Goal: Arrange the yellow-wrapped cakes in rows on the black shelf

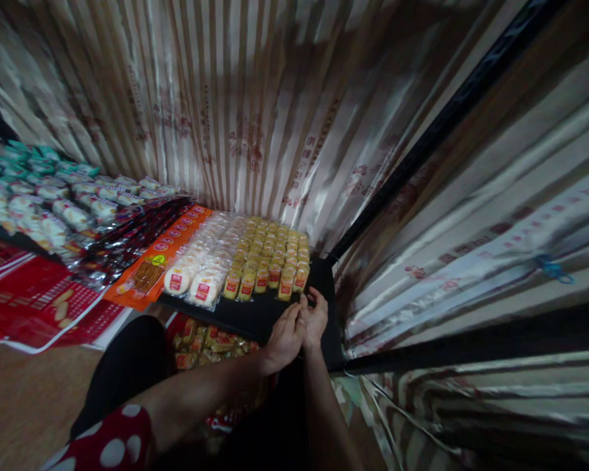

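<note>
My left hand (285, 335) and my right hand (315, 318) meet at the front right of a black shelf (255, 315). Both have curled fingers, and they touch each other. Whatever lies between the fingertips, if anything, is hidden. Just beyond them stand rows of small yellow wrapped snack packets (261, 280) with red labels, the front ones leaning upright. The closest packet (300, 277) is right above my fingertips. To the left of these rows are round white crackers (206, 289) in clear wrappers with red labels.
An orange snack bag (147, 275), dark shiny packets (132, 239), white packets (71, 212) and green packets (17, 160) continue leftward. Below the shelf is a heap of yellow packets (213, 340). Red bags (44, 297) stand at left. A striped curtain (255, 98) and dark pole (422, 144) border the shelf.
</note>
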Demonstrator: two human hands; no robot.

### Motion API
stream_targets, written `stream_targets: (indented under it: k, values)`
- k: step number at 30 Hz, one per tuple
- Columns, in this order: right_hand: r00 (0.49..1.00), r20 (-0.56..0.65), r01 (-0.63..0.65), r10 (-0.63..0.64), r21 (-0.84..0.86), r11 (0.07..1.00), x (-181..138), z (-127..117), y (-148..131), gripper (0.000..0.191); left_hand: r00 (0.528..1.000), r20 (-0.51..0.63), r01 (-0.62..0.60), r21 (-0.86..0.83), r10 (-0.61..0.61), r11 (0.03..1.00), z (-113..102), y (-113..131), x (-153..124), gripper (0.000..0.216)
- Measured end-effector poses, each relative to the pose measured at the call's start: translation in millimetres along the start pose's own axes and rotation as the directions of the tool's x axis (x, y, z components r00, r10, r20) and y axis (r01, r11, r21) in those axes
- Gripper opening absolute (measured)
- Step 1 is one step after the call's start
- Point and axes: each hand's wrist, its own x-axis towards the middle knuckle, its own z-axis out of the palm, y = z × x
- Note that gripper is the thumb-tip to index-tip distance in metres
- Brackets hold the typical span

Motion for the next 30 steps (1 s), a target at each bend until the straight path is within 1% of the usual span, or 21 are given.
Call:
stream_targets:
  k: [4, 6, 7, 9, 11, 12, 14, 15, 16, 18, 19, 21, 24, 25, 27, 30]
  values:
    - [1.0, -0.013, -0.024, 0.025, 0.085, 0.996, -40.9, -8.3, -22.9, 0.042, 0.995, 0.008, -0.098, -0.017, 0.098, 0.995, -23.8, -10.5, -45.3, 0.04]
    - [1.0, 0.002, -0.03, 0.03, 0.13, 0.991, -68.3, -10.6, -31.7, 0.041, 0.993, 0.029, -0.114, -0.005, 0.114, 0.993, -36.7, -20.7, -68.4, 0.038]
    - [0.999, 0.028, -0.04, 0.037, 0.15, 0.988, -82.8, -10.9, -34.6, 0.04, 0.993, 0.05, -0.11, 0.005, 0.11, 0.994, -43.3, -27.6, -79.2, 0.036]
    - [0.992, 0.118, -0.07, 0.05, 0.18, 0.981, -111.9, -8.9, -37.0, 0.04, 0.991, 0.101, -0.09, 0.02, 0.087, 0.996, -57.0, -44.8, -97.5, 0.034]
    - [0.973, 0.23, -0.063, 0.022, 0.172, 0.983, -138.7, -3.0, -35.1, 0.038, 0.99, 0.132, -0.058, 0.059, 0.05, 0.997, -72.0, -65.7, -110.5, 0.032]
    - [0.958, 0.287, -0.045, 0.001, 0.146, 0.988, -150.6, 1.5, -33.0, 0.036, 0.992, 0.129, -0.021, 0.111, 0.007, 0.994, -80.3, -76.5, -114.6, 0.032]
    - [0.91, 0.414, -0.004, -0.029, 0.079, 0.997, -171.3, 13.5, -27.2, 0.031, 0.986, 0.115, 0.091, 0.254, -0.123, 0.963, -98.9, -97.1, -118.3, 0.033]
    - [0.872, 0.487, 0.014, -0.039, 0.054, 0.998, -180.2, 20.9, -23.9, 0.029, 0.975, 0.111, 0.145, 0.336, -0.192, 0.931, -109.1, -106.2, -118.1, 0.033]
    - [0.828, 0.559, 0.028, -0.046, 0.041, 0.999, -188.3, 29.0, -20.4, 0.028, 0.959, 0.108, 0.192, 0.43, -0.261, 0.882, -119.6, -114.3, -116.7, 0.033]
    - [0.73, 0.681, 0.041, -0.06, 0.045, 0.998, -202.7, 46.6, -13.0, 0.028, 0.918, 0.083, 0.257, 0.623, -0.388, 0.739, -140.7, -127.7, -111.3, 0.034]
    - [0.7, 0.712, 0.035, -0.053, 0.04, 0.999, -209.1, 55.4, -9.3, 0.027, 0.897, 0.067, 0.272, 0.696, -0.437, 0.664, -150.2, -133.3, -108.1, 0.034]
    - [0.65, 0.76, 0.016, -0.011, 0.001, 1.0, -220.2, 71.5, -2.2, 0.026, 0.87, 0.052, 0.281, 0.764, -0.49, 0.58, -165.1, -143.1, -101.9, 0.035]
    - [0.577, 0.816, 0.022, 0.031, -0.053, 0.998, -231.5, 88.0, 6.4, 0.025, 0.851, 0.061, 0.276, 0.793, -0.521, 0.544, -173.2, -154.1, -97.5, 0.036]
    - [0.56, 0.828, 0.032, 0.031, -0.059, 0.998, -233.7, 91.0, 8.7, 0.025, 0.849, 0.059, 0.272, 0.803, -0.524, 0.531, -172.4, -156.5, -97.5, 0.035]
    - [0.548, 0.836, 0.04, 0.031, -0.064, 0.997, -236.0, 93.1, 12.5, 0.025, 0.856, 0.047, 0.26, 0.822, -0.515, 0.507, -168.4, -159.1, -98.9, 0.03]
    - [0.556, 0.829, 0.0, 0.06, -0.073, 0.997, -234.9, 89.4, 17.3, 0.027, 0.877, 0.045, 0.225, 0.843, -0.479, 0.489, -163.5, -158.2, -102.1, 0.031]
